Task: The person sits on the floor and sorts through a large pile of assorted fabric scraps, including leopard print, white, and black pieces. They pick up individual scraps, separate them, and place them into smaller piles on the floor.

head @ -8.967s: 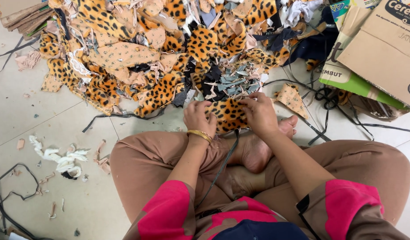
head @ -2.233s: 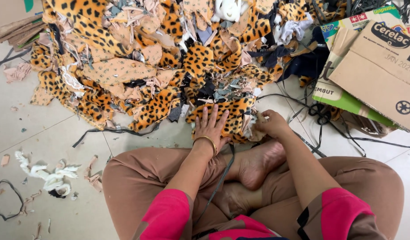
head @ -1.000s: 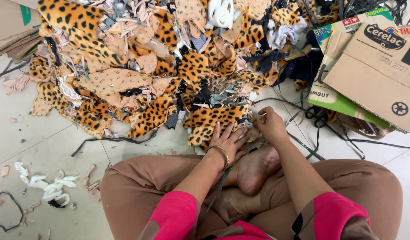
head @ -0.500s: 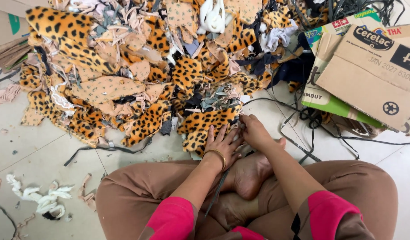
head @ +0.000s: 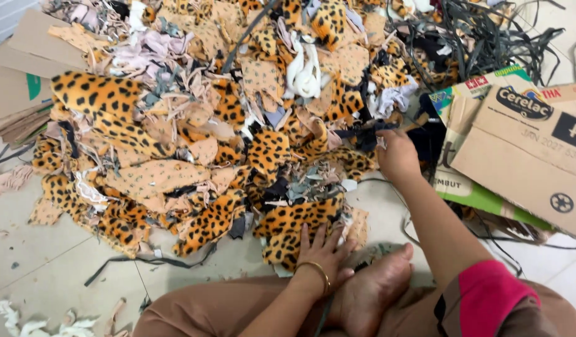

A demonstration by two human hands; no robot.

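Note:
I sit cross-legged on a tiled floor before a big heap of leopard-print fabric scraps [head: 194, 143]. My left hand [head: 322, 253], with a gold bangle on the wrist, lies flat with fingers spread on a leopard-print piece [head: 294, 224] at the heap's near edge. My right hand [head: 397, 156] is stretched out to the right side of the heap, its fingers closed on a dark fabric scrap [head: 366, 134]. My bare foot [head: 375, 287] rests just right of the left hand.
Flattened cardboard boxes [head: 525, 150] lie at the right, with tangled dark strips [head: 487, 37] behind them. More cardboard [head: 16, 87] sits at the far left. Loose white and pink scraps [head: 32, 321] and a dark strip [head: 144, 262] litter the floor at the near left.
My right hand has left the leopard piece by my foot and reached forward to a dark scrap in the heap. The left hand stays pressed on the leopard piece. The view has tilted up.

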